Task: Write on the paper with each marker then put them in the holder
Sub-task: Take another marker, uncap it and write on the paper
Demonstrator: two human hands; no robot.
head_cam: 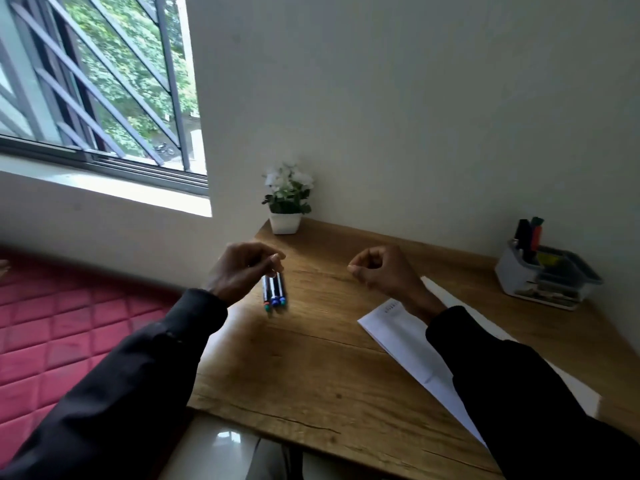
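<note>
Black-barrelled markers (pixel 274 291), three of them, hang straight down from the left hand (pixel 242 271). Its fingers (pixel 277 258) are curled and pinch the bunch by the top ends only, above the table (pixel 311 358). The lower ends show one green and two blue. Across from those fingers the right hand (pixel 381 271) hovers with its fingers curled in and nothing in them that I can see.

Under that wrist and trailing back along the sleeve lies one sheet of white paper (pixel 405 341), with a faint mark near its top edge, too small to read. Well beyond the right hand, toward the wall, stands one holder (pixel 519 275). It seems to have three markers upright in it, though blur makes that count unsure. Beyond the left fingers sits one small potted plant (pixel 285 202).

So light a pinch on three smooth barrels could let one slip, drop to the table and roll off the edge toward the red quilted bed (pixel 69 323). Drawing one marker out with the right hand could also loosen the other two.
</note>
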